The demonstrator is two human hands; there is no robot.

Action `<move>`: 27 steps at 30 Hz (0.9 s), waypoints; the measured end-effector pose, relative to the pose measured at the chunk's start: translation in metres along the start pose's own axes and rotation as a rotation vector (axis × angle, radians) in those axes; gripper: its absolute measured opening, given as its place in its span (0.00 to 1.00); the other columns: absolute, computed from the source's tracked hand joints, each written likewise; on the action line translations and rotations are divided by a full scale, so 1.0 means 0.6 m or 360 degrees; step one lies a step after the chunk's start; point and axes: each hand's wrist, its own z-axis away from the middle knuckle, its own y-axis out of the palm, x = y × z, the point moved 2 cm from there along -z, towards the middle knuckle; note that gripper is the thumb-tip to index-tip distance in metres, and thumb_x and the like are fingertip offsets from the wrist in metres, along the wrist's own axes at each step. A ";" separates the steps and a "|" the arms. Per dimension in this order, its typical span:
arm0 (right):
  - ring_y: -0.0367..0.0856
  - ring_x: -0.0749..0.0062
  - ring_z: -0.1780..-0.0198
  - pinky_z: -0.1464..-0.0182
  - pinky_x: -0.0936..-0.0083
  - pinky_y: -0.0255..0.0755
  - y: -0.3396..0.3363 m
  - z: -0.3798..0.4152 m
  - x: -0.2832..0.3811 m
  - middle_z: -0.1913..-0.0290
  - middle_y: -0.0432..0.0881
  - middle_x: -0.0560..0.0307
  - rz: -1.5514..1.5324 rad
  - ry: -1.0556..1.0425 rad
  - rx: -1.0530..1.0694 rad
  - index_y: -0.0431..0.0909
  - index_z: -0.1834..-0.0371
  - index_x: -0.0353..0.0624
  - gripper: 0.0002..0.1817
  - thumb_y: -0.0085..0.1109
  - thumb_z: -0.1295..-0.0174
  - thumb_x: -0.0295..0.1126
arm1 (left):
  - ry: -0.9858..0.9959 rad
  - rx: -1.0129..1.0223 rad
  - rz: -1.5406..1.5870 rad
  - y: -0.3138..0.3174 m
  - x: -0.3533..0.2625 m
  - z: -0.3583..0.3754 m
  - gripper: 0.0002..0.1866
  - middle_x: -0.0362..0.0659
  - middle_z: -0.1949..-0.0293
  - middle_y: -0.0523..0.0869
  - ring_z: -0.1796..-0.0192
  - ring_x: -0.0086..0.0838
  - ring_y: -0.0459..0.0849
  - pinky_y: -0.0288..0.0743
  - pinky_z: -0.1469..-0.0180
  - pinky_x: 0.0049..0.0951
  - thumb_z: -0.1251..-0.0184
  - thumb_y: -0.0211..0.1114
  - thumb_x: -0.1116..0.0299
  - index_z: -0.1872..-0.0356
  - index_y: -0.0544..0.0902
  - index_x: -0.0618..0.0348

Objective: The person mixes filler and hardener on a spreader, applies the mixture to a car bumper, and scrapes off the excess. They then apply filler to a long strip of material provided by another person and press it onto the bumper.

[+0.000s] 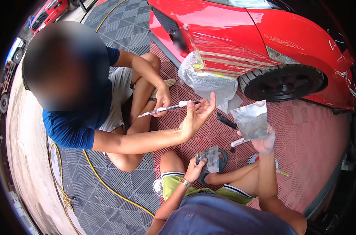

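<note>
Red and grey tiled floor (111,176); bright daylight.

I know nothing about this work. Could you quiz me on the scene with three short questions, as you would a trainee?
1. True or false: the wearer's left hand and right hand each hold a flat sheet.
2. The co-worker holds: A) a hammer, B) a thin tool, C) a bucket.
3. Fill in: bubble wrap hangs by a car coloured ____.

Key: 1 true; 2 B; 3 red
</note>
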 end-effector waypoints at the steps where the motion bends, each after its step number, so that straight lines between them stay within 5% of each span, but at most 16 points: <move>1: 0.71 0.51 0.40 0.46 0.38 0.70 0.014 -0.009 0.007 0.38 0.69 0.46 0.0124 -0.0029 0.0047 0.60 0.34 0.41 0.42 0.63 0.48 0.52 | 0.0010 0.0012 -0.0024 -0.001 0.001 0.000 0.11 0.35 0.65 0.82 0.64 0.17 0.75 0.71 0.58 0.21 0.33 0.57 0.69 0.55 0.79 0.66; 3: 0.72 0.53 0.40 0.43 0.42 0.70 0.051 -0.029 0.029 0.39 0.70 0.44 0.0379 -0.0090 0.0140 0.59 0.35 0.37 0.43 0.64 0.48 0.50 | 0.0032 0.0044 -0.0067 -0.001 0.006 -0.001 0.11 0.35 0.65 0.81 0.64 0.17 0.75 0.71 0.58 0.21 0.33 0.57 0.69 0.55 0.79 0.66; 4: 0.73 0.56 0.40 0.43 0.53 0.72 0.073 -0.039 0.039 0.41 0.70 0.43 0.0488 -0.0132 0.0177 0.58 0.36 0.32 0.43 0.64 0.48 0.49 | 0.0027 0.0047 -0.0058 0.001 0.004 0.001 0.11 0.35 0.66 0.81 0.64 0.17 0.75 0.71 0.58 0.22 0.33 0.57 0.69 0.56 0.79 0.66; 8: 0.73 0.62 0.41 0.42 0.65 0.71 0.088 -0.093 0.061 0.39 0.68 0.43 0.0874 -0.0089 0.0424 0.63 0.38 0.31 0.37 0.62 0.45 0.45 | 0.0027 0.0081 -0.0112 -0.002 0.006 0.008 0.11 0.35 0.66 0.81 0.64 0.17 0.74 0.71 0.59 0.22 0.33 0.57 0.69 0.56 0.79 0.66; 15: 0.70 0.65 0.39 0.40 0.67 0.67 0.152 -0.192 0.049 0.40 0.70 0.49 0.1391 0.0021 0.1046 0.73 0.44 0.34 0.26 0.57 0.43 0.39 | 0.0119 0.0087 -0.0092 0.009 -0.006 0.020 0.10 0.35 0.66 0.82 0.64 0.17 0.75 0.71 0.58 0.22 0.33 0.57 0.71 0.56 0.79 0.66; 25: 0.71 0.63 0.40 0.34 0.64 0.59 0.159 -0.271 0.068 0.44 0.75 0.49 0.1825 0.0036 0.1215 0.79 0.52 0.36 0.23 0.58 0.49 0.40 | 0.0213 0.0034 -0.0042 0.010 -0.002 0.018 0.09 0.33 0.70 0.80 0.67 0.15 0.73 0.70 0.62 0.21 0.34 0.57 0.72 0.58 0.79 0.67; 27: 0.70 0.64 0.40 0.35 0.66 0.58 0.161 -0.271 0.089 0.44 0.75 0.52 0.1888 0.0043 0.1218 0.79 0.51 0.37 0.22 0.56 0.49 0.36 | 0.0373 0.0032 -0.0380 0.014 -0.029 0.003 0.09 0.32 0.72 0.79 0.68 0.15 0.72 0.69 0.64 0.21 0.34 0.58 0.71 0.60 0.79 0.67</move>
